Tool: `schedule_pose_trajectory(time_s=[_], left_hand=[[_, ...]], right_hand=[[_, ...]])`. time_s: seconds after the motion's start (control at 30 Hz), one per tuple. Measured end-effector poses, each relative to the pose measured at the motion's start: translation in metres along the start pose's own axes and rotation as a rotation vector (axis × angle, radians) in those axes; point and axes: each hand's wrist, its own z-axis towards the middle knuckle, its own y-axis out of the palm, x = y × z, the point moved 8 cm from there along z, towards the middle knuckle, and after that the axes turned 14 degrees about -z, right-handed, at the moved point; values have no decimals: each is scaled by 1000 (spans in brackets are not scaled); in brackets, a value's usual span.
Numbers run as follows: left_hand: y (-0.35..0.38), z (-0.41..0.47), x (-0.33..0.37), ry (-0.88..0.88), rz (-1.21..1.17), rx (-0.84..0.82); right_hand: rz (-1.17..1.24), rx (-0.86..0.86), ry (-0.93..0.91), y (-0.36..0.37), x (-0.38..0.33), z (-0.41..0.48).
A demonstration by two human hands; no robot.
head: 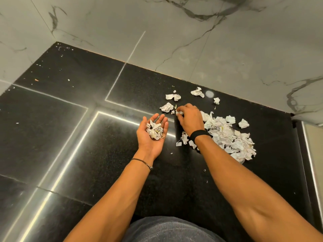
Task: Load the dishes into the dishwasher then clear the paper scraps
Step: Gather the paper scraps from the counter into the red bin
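Scrap-clearing is the step in hand. The left hand [152,137] lies palm-up, fingers spread, cupping wads [154,131]. The right hand [190,120] pinches a scrap [179,112] on the tabletop [87,137]. Next, probably: drop it into that palm, then tackle the pile [227,138] at its 4 o'clock.

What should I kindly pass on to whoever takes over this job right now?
Left grip: palm up, fingers relaxed, carrying a wad of scraps.
Right grip: pinching a small scrap on the black surface.
The main pile lies to its right, with loose crumpled pieces beyond.
Done: one handful gathered.
Left: nearly all the paper.
No dishes or dishwasher are in view.
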Motion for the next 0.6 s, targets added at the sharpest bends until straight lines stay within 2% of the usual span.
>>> schedule_pose_trajectory(time_s=[0.07, 0.13, 0.23, 0.3, 0.4, 0.5, 0.6], left_hand=[[0, -1, 2, 8, 14, -1], [-2, -2, 1, 10, 27, 2], [-1, -3, -5, 0, 51, -5], [2, -3, -13, -21, 65, -24], [6, -7, -23, -69, 47, -37], [8, -9, -19, -47, 31, -41], [5, -11, -15, -40, 24, -36]], right_hand=[[-4, 42, -5, -2, -1, -5], [106, 108, 24, -10, -1, -18], [473, 229, 74, -43, -13, -45], [629, 198, -34, -59, -36, -59], [609, 132, -155, -68, -54, -77], [660, 201, -13, -65, -24, -87], [405, 157, -45, -43, -6, -100]])
